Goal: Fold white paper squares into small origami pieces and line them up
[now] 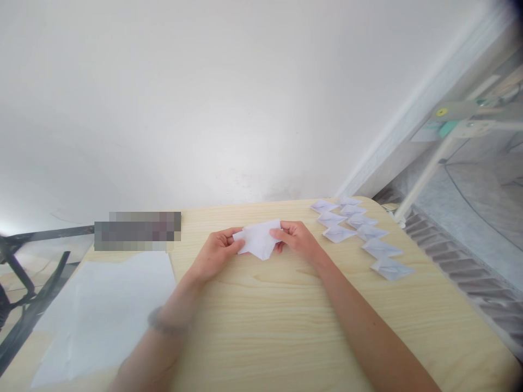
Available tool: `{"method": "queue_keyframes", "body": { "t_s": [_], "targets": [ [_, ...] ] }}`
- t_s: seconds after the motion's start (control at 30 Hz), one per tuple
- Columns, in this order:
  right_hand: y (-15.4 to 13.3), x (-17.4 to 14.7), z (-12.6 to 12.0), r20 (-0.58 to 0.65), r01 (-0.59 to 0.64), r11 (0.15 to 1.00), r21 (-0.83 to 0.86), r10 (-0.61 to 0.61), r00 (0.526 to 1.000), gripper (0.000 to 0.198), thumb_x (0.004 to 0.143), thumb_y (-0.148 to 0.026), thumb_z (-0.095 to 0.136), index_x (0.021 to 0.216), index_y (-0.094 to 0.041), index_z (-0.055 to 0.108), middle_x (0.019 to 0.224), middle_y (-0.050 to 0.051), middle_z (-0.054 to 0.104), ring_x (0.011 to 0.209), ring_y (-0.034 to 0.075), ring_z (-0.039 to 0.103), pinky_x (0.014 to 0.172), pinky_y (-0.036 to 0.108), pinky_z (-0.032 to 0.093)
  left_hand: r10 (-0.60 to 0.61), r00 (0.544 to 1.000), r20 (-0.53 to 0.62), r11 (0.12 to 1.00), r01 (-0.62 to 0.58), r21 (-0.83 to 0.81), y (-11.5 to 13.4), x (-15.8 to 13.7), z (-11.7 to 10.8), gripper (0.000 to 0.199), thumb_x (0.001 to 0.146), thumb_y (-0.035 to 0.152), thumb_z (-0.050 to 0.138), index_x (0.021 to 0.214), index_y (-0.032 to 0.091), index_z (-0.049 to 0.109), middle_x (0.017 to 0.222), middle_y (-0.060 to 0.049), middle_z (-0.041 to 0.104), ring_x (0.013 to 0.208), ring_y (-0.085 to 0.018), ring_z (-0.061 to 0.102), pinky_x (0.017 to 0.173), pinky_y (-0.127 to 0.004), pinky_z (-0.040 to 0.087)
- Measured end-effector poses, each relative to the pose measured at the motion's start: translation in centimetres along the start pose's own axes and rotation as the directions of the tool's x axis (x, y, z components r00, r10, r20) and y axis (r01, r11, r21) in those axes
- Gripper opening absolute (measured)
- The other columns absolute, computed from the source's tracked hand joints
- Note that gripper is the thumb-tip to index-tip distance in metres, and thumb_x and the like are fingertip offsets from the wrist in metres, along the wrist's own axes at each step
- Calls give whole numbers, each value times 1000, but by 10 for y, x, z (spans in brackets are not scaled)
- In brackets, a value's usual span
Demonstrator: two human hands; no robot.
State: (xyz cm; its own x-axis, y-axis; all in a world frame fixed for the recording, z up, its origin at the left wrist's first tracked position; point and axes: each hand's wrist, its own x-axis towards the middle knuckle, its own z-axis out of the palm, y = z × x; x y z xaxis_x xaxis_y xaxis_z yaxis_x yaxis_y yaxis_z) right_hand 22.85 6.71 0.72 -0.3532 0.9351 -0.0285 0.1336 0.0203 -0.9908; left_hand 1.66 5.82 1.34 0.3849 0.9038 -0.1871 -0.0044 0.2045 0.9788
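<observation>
Between my two hands, just over the wooden table (261, 326), is a folded white paper (258, 239) with a point at its lower edge. My left hand (219, 247) pinches its left corner, thumb in front and fingers behind. On the other side, my right hand (295, 239) grips the right end the same way, with the thumb pressed on the face of the paper. The fingertips behind the paper are partly hidden. Several finished-looking folded paper shapes (375, 233), pointed at their ends, lie in two columns to the right of my right hand.
Flat white paper sheets (110, 310) lie on the table's left side. Behind them is a pixelated patch (137, 231) whose content is hidden. A white wall (245, 109) rises at the table's far edge. A black metal frame (24, 272) stands left, a pale pole (425, 179) right.
</observation>
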Motion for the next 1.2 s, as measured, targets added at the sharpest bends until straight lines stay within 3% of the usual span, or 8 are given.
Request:
{"method": "queue_keyframes", "body": {
  "t_s": [0.1, 0.23, 0.33, 0.47, 0.77, 0.97, 1.1, 1.2],
  "targets": [
    [3, 1, -1, -23, -3, 999, 40, 4, 1000, 31, 75, -43, 52, 77, -13, 59, 64, 3, 60, 53, 11, 56, 49, 24, 48, 44, 994, 99, 998, -39, -56, 2, -2, 0, 42, 73, 26, 58, 113, 13, 54, 92, -7, 66, 84, -19, 60, 75, -29, 45],
    [6, 2, -1, -50, 0, 999, 32, 1, 999, 32, 75, -44, 52, 75, -13, 57, 62, 3, 60, 52, 11, 56, 49, 24, 48, 73, 989, 130, 987, -53, -149, 2, -2, 1, 44, 74, 22, 57, 116, 15, 50, 99, -8, 64, 88, -18, 59, 82, -31, 43],
    [5, 2, 1, -67, -3, 1000, 3, 3, 998, 33, 75, -45, 51, 76, -13, 57, 62, 3, 61, 53, 12, 57, 49, 24, 48, 78, 995, 60, 986, -68, -156, 1, 0, 0, 44, 73, 26, 58, 115, 16, 49, 99, -8, 64, 89, -18, 58, 82, -31, 43],
    [4, 1, 4, -47, -11, 997, -81, 8, 999, 32, 75, -45, 52, 76, -14, 58, 60, 2, 61, 49, 10, 56, 46, 22, 46, 47, 989, -143, 999, -46, 12, -3, 2, -3, 44, 70, 34, 61, 107, 14, 53, 86, -7, 68, 79, -17, 61, 74, -29, 45],
    [3, 1, 2, -68, -34, 998, -57, 30, 997, 40, 77, -50, 46, 71, -13, 58, 60, 4, 62, 48, 11, 57, 47, 23, 47, 123, 950, -288, 970, -54, 238, -1, 2, -2, 47, 66, 44, 62, 101, 14, 58, 66, -3, 67, 67, -16, 61, 68, -26, 45],
    [5, 1, 2, -105, -27, 997, -77, 19, 994, 41, 76, -52, 45, 70, -14, 58, 59, 3, 62, 46, 12, 56, 45, 23, 47, 127, 957, -260, 977, -75, 201, 0, 2, -1, 43, 67, 41, 62, 99, 13, 57, 66, -3, 66, 66, -15, 59, 67, -26, 45],
    [3, 1, 7, -123, -30, 996, -85, 19, 992, 39, 76, -51, 46, 70, -14, 58, 60, 4, 62, 49, 12, 57, 49, 23, 47, 129, 959, -252, 988, -104, 113, 0, 2, 4, 44, 67, 42, 62, 102, 15, 54, 85, -5, 66, 76, -16, 59, 69, -27, 45],
    [1, 0, 12, -118, -7, 990, -138, -9, 993, 38, 77, -50, 45, 69, -15, 58, 60, 4, 63, 52, 12, 58, 52, 23, 47, 158, 952, -264, 979, -115, 168, 0, 2, 9, 48, 63, 41, 65, 103, 16, 54, 91, -6, 63, 78, -17, 58, 68, -26, 45]
  ]
}}
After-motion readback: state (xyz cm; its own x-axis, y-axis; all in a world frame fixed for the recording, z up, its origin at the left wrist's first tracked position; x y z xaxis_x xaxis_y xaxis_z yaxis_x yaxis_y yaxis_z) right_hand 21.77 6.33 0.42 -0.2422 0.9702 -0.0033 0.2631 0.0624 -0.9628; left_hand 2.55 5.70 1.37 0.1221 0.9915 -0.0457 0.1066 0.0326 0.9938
